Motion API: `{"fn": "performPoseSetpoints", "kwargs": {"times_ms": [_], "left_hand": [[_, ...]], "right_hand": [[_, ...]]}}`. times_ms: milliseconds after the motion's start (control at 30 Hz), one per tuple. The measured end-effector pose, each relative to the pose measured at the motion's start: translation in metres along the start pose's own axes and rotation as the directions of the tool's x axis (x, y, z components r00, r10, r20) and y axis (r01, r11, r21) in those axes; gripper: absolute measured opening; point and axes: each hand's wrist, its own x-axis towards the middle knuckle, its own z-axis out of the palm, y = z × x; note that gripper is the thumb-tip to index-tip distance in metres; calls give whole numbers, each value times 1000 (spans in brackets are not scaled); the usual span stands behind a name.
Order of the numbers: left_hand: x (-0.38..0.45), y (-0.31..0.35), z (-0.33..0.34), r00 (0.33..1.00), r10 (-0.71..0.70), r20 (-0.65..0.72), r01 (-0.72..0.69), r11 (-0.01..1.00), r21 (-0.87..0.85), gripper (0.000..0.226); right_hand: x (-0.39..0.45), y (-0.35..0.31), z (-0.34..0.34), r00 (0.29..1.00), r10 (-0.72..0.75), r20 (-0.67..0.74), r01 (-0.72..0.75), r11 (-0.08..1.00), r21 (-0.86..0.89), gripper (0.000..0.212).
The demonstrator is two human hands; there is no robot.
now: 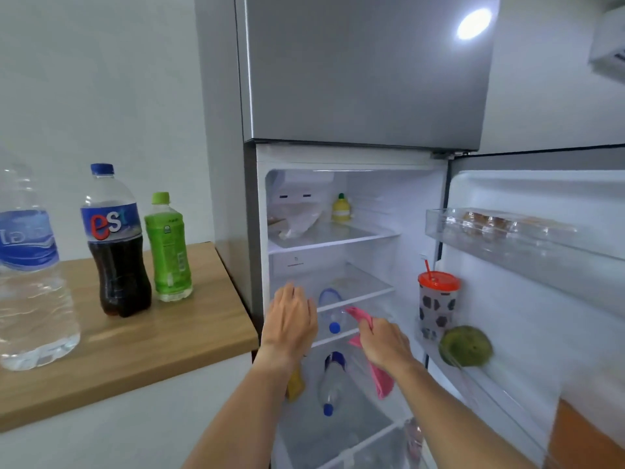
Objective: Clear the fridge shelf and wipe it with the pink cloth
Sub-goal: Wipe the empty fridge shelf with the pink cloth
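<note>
The fridge stands open in front of me. My right hand (384, 340) grips the pink cloth (380, 377), which hangs down in front of the lower shelves. My left hand (291, 319) is held flat with fingers apart at the left front of the middle glass shelf (368, 287), holding nothing. A clear water bottle with a blue cap (333, 309) lies on its side just under that shelf, and a second one (331, 384) lies on the shelf below. A yellow lemon-shaped bottle (341, 208) and a plastic bag (294, 218) sit on the top shelf.
On the wooden counter (162, 340) at left stand a large water bottle (30, 269), a cola bottle (115, 242) and a green drink bottle (169, 248). The open door (541, 299) holds an egg tray (500, 221), a lidded cup with straw (438, 306) and a green fruit (466, 346).
</note>
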Motion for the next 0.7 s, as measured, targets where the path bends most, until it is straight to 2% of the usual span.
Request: {"fn": "performPoseSetpoints", "kwargs": {"times_ms": [133,233,333,433,567,633,700], "left_hand": [[20,-10,48,989,-70,132,64,997,46,29],[36,-20,90,962,-121,245,107,992,71,28],[61,-29,121,939,-187,288,167,981,94,35],[96,-35,149,916,-236,324,225,972,73,51],[142,-45,182,895,-257,364,224,966,133,63],[162,-53,194,895,-278,349,235,958,161,65],[179,-61,203,877,-321,358,265,944,199,68]], "right_hand": [[44,28,15,985,174,-8,-168,959,229,48],[82,39,40,943,330,30,-298,805,514,50],[119,41,63,920,391,8,-299,692,657,51],[163,39,80,921,386,-59,-239,676,697,55],[226,40,98,898,383,-217,-120,688,716,49],[251,39,107,886,338,-318,-47,748,663,48],[273,39,116,901,262,-346,-28,831,556,49]]}}
